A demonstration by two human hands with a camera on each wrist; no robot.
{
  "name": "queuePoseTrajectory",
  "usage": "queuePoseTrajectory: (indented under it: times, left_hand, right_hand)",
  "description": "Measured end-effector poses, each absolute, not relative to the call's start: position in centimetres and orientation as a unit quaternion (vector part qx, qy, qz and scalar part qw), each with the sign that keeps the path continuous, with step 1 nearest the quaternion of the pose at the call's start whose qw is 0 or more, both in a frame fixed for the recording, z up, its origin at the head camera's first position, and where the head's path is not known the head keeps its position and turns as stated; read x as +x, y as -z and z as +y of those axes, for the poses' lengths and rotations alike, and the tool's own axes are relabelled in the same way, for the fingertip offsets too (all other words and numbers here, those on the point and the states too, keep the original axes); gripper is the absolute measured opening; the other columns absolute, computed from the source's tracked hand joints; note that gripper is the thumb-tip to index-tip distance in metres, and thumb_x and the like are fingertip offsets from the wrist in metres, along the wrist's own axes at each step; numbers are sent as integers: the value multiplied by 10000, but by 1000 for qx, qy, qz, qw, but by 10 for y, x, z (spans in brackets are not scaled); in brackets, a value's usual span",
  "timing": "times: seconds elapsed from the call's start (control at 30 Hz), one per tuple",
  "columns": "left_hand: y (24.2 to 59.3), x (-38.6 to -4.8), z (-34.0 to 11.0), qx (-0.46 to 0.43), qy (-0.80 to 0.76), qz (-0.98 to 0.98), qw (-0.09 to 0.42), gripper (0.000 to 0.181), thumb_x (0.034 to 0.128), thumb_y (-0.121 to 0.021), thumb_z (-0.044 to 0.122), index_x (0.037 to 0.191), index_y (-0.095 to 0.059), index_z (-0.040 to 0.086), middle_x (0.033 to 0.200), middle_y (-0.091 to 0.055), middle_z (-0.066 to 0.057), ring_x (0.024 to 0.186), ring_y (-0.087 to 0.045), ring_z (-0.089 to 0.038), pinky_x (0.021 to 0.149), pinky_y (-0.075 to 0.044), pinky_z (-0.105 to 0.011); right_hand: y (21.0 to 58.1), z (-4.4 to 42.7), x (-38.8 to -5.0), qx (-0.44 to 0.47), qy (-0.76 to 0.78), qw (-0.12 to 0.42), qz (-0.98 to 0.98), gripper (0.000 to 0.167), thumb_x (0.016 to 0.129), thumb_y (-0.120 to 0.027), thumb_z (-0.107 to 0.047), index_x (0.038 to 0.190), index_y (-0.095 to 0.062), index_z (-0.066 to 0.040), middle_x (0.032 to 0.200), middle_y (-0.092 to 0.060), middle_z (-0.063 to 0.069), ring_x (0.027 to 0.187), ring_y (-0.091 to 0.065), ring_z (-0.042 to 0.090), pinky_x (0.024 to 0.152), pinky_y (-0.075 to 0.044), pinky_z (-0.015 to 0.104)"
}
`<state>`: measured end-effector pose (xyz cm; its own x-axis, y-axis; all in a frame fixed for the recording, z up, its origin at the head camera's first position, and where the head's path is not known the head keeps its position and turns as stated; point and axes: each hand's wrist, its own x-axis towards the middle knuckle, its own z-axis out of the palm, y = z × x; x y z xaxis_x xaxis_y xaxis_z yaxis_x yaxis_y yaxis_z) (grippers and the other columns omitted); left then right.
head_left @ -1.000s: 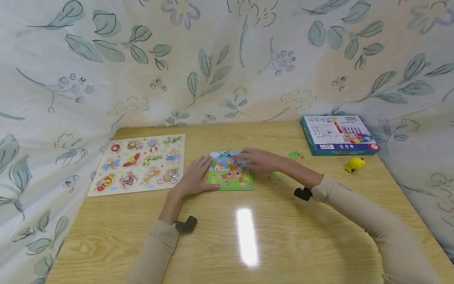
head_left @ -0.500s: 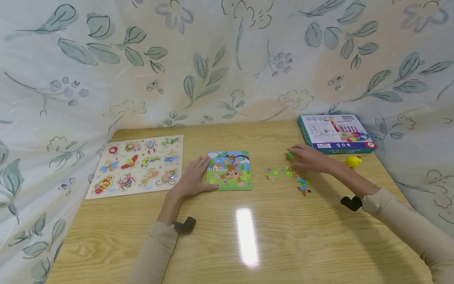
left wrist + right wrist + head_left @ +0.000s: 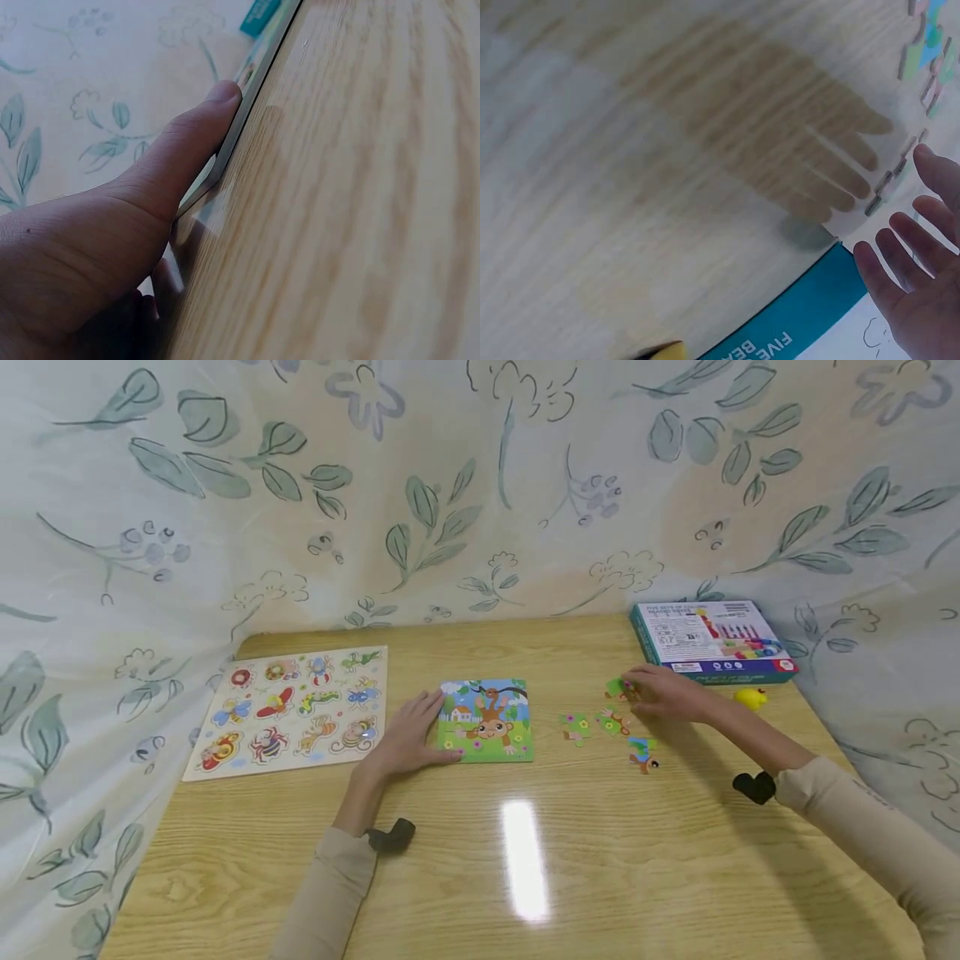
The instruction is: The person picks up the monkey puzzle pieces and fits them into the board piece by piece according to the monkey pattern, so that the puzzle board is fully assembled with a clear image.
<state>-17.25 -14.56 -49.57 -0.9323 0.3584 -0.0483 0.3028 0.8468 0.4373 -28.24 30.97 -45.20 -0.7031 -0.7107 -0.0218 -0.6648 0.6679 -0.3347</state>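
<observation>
A square jigsaw board [image 3: 487, 714] with a monkey picture lies on the table. My left hand [image 3: 405, 737] rests along its left side, fingers straight and thumb at the lower left corner. In the left wrist view the thumb [image 3: 187, 146] lies against the board's edge. To the right, my right hand [image 3: 667, 693] hovers beside a loose green jigsaw piece [image 3: 617, 690]. The right wrist view shows its fingers [image 3: 907, 259] loosely spread, holding nothing. Near that piece lie another green piece [image 3: 576, 727], a flowered piece [image 3: 611, 723] and a blue-brown piece [image 3: 642, 752].
At the left lies a pale board [image 3: 288, 714] of insect pictures. A teal and white box [image 3: 712, 639] stands at the back right, with a small yellow toy [image 3: 750, 697] in front. A floral cloth [image 3: 480, 485] hangs behind the wooden table [image 3: 450, 860].
My right hand has left the monkey board and moved right to the loose pieces, then drawn slightly back, uncovering the upper green piece. The left hand stays where it was.
</observation>
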Motion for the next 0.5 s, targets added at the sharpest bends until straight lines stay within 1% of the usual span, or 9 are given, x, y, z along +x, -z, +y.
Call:
queuePoseTrajectory:
  times: [0.3,0.5]
  left_hand:
    - [496,-171,-146,170,-221,958,63,1075,792,-674,634,1557,-164,76,1648,-122,-75,1523,-83,-334,1248,-80,-510]
    - [495,-171,-145,170,-217,959,64,1074,795,-672,634,1560,-155,85,1650,-109,-67,1524,-76,-330,1249,-74,-506]
  right_hand:
    - [452,306,-291,-381,145,80,909,523,842,-726,-67,1293,-531,114,1286,-557,300,1178,-547,457,992,-481,562]
    - [451,302,-292,-383,135,85,910,525,858,-707,-73,1307,-517,123,1310,-534,325,1198,-527,481,998,-471,577]
